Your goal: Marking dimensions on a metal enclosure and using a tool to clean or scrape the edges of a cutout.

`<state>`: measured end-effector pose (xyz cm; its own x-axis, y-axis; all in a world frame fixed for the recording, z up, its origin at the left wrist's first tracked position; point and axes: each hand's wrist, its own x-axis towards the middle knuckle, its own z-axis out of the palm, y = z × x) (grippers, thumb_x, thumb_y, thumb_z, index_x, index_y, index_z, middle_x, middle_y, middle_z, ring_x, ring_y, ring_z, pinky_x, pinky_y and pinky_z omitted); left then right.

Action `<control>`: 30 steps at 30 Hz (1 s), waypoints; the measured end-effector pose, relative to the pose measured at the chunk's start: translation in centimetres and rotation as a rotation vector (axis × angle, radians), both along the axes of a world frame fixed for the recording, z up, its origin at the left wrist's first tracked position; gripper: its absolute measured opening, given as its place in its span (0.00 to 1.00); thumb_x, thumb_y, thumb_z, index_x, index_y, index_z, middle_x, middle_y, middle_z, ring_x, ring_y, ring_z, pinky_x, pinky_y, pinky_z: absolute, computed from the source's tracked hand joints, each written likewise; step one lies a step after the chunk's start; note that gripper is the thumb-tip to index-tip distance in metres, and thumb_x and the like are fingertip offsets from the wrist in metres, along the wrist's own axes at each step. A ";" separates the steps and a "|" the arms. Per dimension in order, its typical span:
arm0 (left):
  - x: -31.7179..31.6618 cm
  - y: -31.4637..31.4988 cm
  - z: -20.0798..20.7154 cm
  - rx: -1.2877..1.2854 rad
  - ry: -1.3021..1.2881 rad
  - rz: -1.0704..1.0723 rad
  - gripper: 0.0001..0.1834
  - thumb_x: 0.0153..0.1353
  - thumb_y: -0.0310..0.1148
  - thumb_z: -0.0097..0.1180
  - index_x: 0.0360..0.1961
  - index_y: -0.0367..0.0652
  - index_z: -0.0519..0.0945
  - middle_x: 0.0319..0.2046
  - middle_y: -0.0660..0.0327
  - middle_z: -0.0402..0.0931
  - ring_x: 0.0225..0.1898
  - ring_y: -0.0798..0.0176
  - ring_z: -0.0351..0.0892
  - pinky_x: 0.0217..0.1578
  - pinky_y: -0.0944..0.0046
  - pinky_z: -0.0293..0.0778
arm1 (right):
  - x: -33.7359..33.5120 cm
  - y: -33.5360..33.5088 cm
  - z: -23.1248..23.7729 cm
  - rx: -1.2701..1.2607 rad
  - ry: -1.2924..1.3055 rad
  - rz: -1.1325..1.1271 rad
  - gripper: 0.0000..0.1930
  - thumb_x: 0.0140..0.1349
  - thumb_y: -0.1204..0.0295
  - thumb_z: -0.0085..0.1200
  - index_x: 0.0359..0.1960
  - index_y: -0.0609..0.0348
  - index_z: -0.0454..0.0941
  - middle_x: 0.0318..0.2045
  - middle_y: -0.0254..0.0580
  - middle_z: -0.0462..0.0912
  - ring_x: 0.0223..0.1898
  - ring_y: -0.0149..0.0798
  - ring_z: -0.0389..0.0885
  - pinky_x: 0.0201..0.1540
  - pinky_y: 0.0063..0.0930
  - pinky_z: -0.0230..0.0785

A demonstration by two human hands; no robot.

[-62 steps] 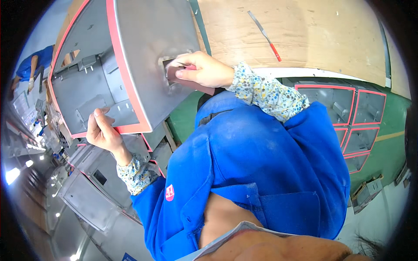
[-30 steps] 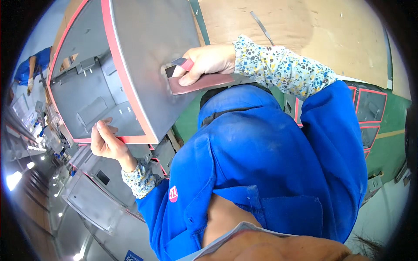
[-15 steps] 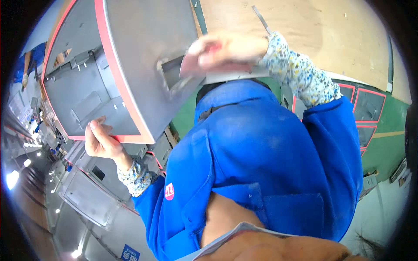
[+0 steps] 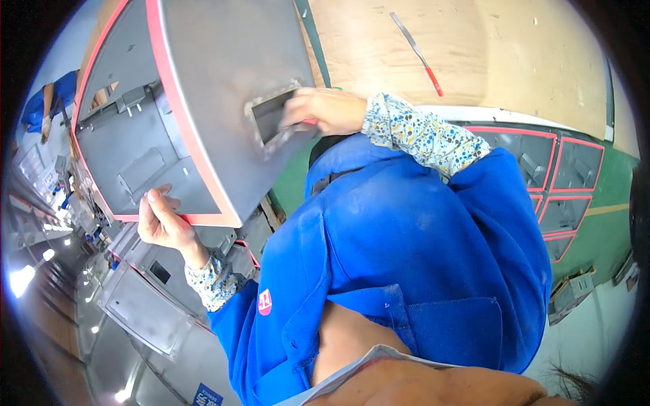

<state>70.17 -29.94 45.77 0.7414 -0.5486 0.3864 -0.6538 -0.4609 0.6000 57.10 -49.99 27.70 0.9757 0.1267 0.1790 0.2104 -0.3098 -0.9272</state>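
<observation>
A grey sheet-metal box (image 4: 223, 74) with a pink-edged open front stands on the left. My left hand (image 4: 164, 220) is closed on its lower front edge, thumb and fingers on either side of the pink strip. In the box's side is a rectangular cutout (image 4: 271, 116) with a pale, dusty, rubbed border. My right hand (image 4: 328, 109) is at the right edge of this cutout, fingers bent and slightly blurred. A reddish sheet, like sandpaper (image 4: 310, 122), shows under these fingers; most of it is hidden by the hand.
A flat file with a red handle (image 4: 433, 80) lies on the wooden tabletop (image 4: 514, 61). Several pink-edged metal boxes (image 4: 572, 166) stand on the green floor at the right. More grey metal panels (image 4: 145, 308) are at the lower left. Another person's arm (image 4: 47, 111) shows far left.
My right hand has moved left and down toward the cutout, uncovering the red-handled file. The sheet under its fingers shows less. My left hand keeps its hold on the box edge.
</observation>
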 end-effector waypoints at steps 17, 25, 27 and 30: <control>-0.1 -0.5 -0.1 -0.008 -0.058 0.010 0.15 0.60 0.27 0.43 0.20 0.29 0.74 0.08 0.67 0.61 0.11 0.79 0.52 0.15 0.76 0.47 | -0.2 -0.7 -0.8 -0.279 -0.031 -0.134 0.12 0.44 0.74 0.48 0.32 0.45 0.78 0.29 0.33 0.68 0.37 0.36 0.67 0.38 0.29 0.63; -0.4 -0.5 0.3 0.009 -0.001 0.050 0.16 0.59 0.26 0.41 0.18 0.27 0.72 0.08 0.64 0.61 0.10 0.77 0.53 0.13 0.74 0.46 | -0.2 -0.6 -1.5 -0.372 -0.046 -0.173 0.10 0.43 0.73 0.49 0.29 0.53 0.77 0.30 0.36 0.68 0.36 0.38 0.67 0.35 0.30 0.64; -0.5 -0.6 0.3 0.028 -0.003 0.091 0.16 0.58 0.27 0.41 0.17 0.28 0.72 0.07 0.64 0.60 0.10 0.77 0.53 0.15 0.74 0.49 | 0.2 -0.8 -0.9 -0.315 -0.005 -0.106 0.11 0.41 0.74 0.52 0.30 0.54 0.77 0.29 0.37 0.68 0.36 0.39 0.67 0.35 0.31 0.64; -0.6 -0.7 0.3 0.056 -0.032 0.098 0.17 0.58 0.29 0.42 0.16 0.29 0.72 0.06 0.64 0.60 0.09 0.76 0.53 0.17 0.73 0.52 | 0.6 -0.8 0.4 -0.154 0.055 -0.046 0.12 0.40 0.76 0.52 0.31 0.55 0.77 0.29 0.37 0.68 0.35 0.40 0.67 0.35 0.31 0.64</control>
<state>69.60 -30.64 46.03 0.7804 -0.4950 0.3820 -0.6223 -0.5558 0.5512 57.67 -50.79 28.08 0.9888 0.1040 0.1072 0.1433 -0.4576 -0.8776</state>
